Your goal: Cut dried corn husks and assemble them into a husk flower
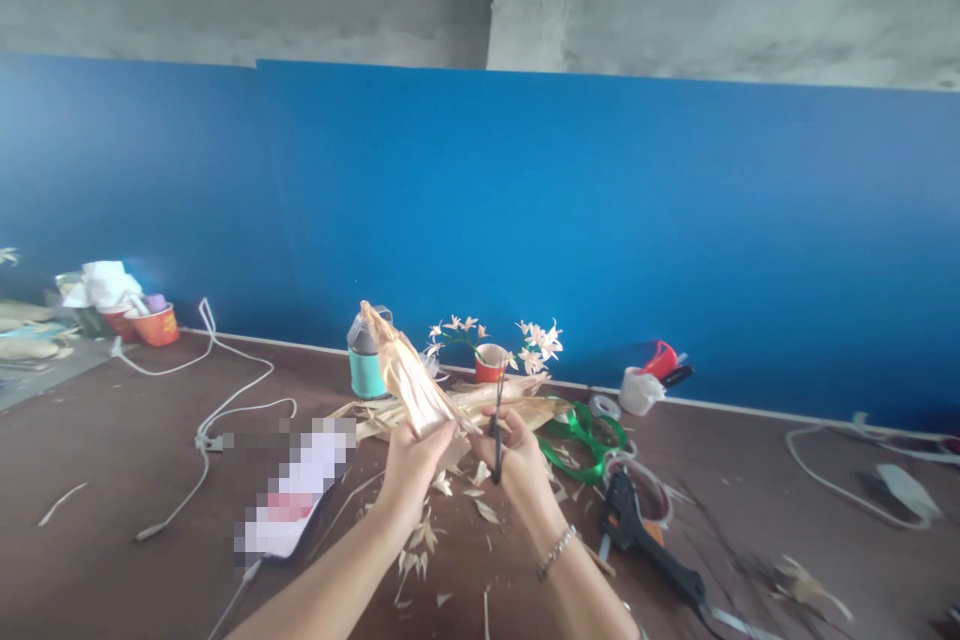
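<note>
A dried corn husk (411,375) points up and to the left, its lower end gripped in my left hand (416,465). Close by on the right, my right hand (517,455) is closed around a pair of scissors (496,435) with dark handles, blades pointing upward. The fingers of both hands nearly meet at the husk's lower end. Behind them more husks (536,410) lie in a pile on the brown table. Cut scraps and small husk petals (486,512) are scattered below my hands.
Behind the husks stand a red paper cup (491,363) with pale flowers (538,345) and a teal container (367,373). Green ribbon (585,445) and a black glue gun (649,545) lie right. A phone-like object (296,500), partly blurred, and white cables (206,430) lie left. A blue partition (600,220) rises behind.
</note>
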Motion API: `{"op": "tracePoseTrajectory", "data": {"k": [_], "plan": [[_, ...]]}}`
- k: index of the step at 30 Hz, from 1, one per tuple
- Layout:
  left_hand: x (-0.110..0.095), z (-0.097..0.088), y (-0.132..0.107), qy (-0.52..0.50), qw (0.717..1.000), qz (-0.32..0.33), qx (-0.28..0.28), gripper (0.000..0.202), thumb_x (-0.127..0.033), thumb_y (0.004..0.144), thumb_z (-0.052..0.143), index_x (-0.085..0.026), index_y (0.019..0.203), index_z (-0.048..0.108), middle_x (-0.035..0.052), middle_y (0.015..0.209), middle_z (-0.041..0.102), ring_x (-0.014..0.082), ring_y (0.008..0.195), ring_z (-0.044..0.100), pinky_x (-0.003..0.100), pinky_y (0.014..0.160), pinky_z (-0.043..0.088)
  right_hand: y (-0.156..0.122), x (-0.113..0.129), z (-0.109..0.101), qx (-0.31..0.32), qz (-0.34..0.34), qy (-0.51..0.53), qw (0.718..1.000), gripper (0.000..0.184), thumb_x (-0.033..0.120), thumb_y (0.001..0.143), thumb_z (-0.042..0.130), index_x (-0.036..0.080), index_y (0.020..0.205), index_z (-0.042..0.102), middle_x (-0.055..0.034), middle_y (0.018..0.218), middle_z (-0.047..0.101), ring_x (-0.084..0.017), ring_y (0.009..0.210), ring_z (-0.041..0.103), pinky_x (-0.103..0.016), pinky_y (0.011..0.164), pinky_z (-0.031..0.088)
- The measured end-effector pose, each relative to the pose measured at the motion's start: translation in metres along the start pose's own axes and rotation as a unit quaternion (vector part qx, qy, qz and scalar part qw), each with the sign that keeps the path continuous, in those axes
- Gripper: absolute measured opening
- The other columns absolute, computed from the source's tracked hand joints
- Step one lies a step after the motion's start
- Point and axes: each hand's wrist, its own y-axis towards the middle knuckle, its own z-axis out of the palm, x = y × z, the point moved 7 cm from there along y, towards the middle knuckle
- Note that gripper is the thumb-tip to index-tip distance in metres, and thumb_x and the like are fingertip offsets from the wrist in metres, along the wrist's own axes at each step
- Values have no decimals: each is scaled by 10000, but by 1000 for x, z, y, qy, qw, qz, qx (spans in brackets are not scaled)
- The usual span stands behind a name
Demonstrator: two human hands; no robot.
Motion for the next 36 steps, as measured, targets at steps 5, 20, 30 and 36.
{"op": "tracePoseTrajectory", "data": {"k": [5,20,30,36], "plan": [[7,3,0,-14,1000,9,11,251,-288,627,698,-132,823,683,49,703,726,233,695,669,269,591,495,0,1,0,-5,3,-17,1000,454,268,445,775,172,797,505,91,487,467,-48,404,357,-179,396,277],[28,-16,47,231,968,83,50,386,-256,628,633,-105,983,624,135,892,692,331,883,627,411,750,477,1,6,-16,-50,3,0,999,392,211,527,721,173,860,517,70,562,510,-75,463,455,-190,449,356],[-34,13,-27,453,683,574,2,330,-95,791,514,-271,1052,614,70,1170,583,246,1149,455,424,964,338,7,1,-12,1,4,-35,999,363,179,519,709,150,830,525,60,511,547,-78,443,457,-184,435,345],[-31,17,-35,456,654,603,13,177,-140,804,546,-245,865,674,43,1091,647,232,1092,484,399,929,343,5,-2,-11,31,51,-83,995,427,295,541,751,161,876,522,53,533,554,-106,455,506,-198,432,367]]}}
